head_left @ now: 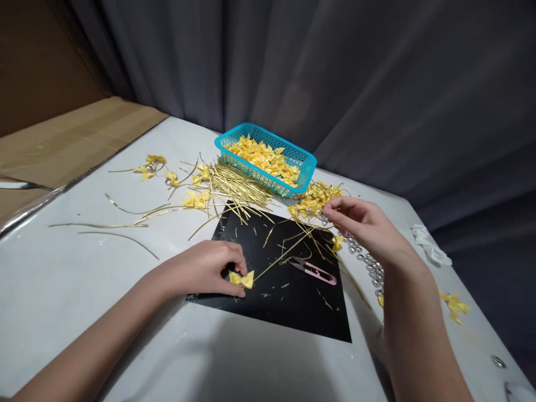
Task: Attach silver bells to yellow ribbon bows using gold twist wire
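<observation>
My left hand (209, 269) rests on the near left edge of a black mat (293, 301), its fingers pinched on a small yellow ribbon bow (242, 278) with a thin gold wire trailing off to the right. My right hand (360, 223) hovers over the mat's far right corner, fingers curled and pinching at a pile of yellow bows with silver rings (312, 200). What it grips is too small to make out. Pink thread snips (316, 270) lie on the mat between my hands.
A turquoise basket (305, 167) full of yellow bows stands behind the mat, beside a bundle of gold wire strips (234, 190). Loose bows (195, 198) and wires lie scattered left. Silver rings (371, 267) trail under my right wrist. Grey curtain stands behind; cardboard lies at left.
</observation>
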A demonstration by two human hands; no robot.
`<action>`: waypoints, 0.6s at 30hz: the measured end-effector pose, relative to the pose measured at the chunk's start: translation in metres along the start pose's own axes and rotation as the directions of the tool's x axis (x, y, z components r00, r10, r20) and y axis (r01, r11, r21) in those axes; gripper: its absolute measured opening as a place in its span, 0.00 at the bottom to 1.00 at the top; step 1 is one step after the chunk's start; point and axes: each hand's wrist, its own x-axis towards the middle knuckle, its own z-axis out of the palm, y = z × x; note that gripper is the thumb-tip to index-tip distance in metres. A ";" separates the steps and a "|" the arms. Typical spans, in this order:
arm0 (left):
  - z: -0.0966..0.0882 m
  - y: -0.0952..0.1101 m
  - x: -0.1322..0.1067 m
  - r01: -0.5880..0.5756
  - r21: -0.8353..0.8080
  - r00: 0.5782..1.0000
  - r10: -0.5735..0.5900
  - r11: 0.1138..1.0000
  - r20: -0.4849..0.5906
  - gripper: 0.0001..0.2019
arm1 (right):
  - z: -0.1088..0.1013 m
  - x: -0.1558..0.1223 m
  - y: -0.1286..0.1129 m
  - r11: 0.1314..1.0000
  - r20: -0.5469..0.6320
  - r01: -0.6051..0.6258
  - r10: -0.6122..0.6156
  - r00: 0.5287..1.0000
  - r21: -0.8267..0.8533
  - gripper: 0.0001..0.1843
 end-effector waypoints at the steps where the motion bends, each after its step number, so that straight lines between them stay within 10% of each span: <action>1: 0.000 0.001 0.000 0.002 0.005 1.000 -0.002 1.000 0.011 0.08 | -0.001 0.000 0.000 1.000 -0.012 -0.009 0.009 1.000 0.001 0.16; 9: 0.006 -0.003 0.002 0.033 -0.145 0.999 -0.034 0.989 -0.005 0.07 | -0.009 0.000 0.004 0.995 -0.041 -0.079 0.081 0.996 0.055 0.15; 18: 0.010 0.000 0.009 0.132 -0.653 0.978 -0.206 0.746 -0.038 0.19 | -0.047 -0.005 0.015 0.959 -0.332 -0.264 0.284 0.899 0.104 0.06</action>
